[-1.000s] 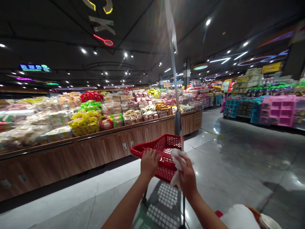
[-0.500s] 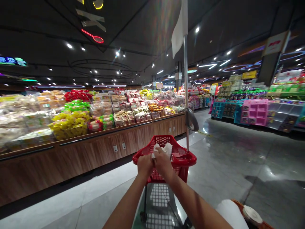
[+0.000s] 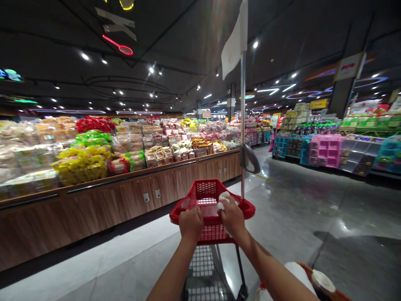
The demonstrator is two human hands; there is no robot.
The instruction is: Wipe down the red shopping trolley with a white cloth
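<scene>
Left hand (image 3: 191, 224) closes over the near rim of the one red basket (image 3: 205, 189), which sits on a wheeled cart (image 3: 206, 267) in front of me, and two of the cart's wheels show below it. My right hand (image 3: 232, 217) is clamped on the same rim just beside the left, the two apart, and pinches one crumpled white tissue (image 3: 223, 201) against the plastic. One metal pole (image 3: 242, 121) rises from the basket's far right corner, carrying one white paper sign (image 3: 234, 48) at the top and one round grey mirror (image 3: 249, 159) lower down.

To my left runs a long wooden counter (image 3: 94, 213) with two wall sockets (image 3: 152, 195) on its front, heaped with bagged snacks (image 3: 83, 165) in yellow, green and red. To my right stands one pink rack (image 3: 326, 150) beside blue racks (image 3: 280, 146). Near my right elbow, at the bottom edge, is a white bag (image 3: 297, 274). Under everything is a shiny grey floor (image 3: 288, 217).
</scene>
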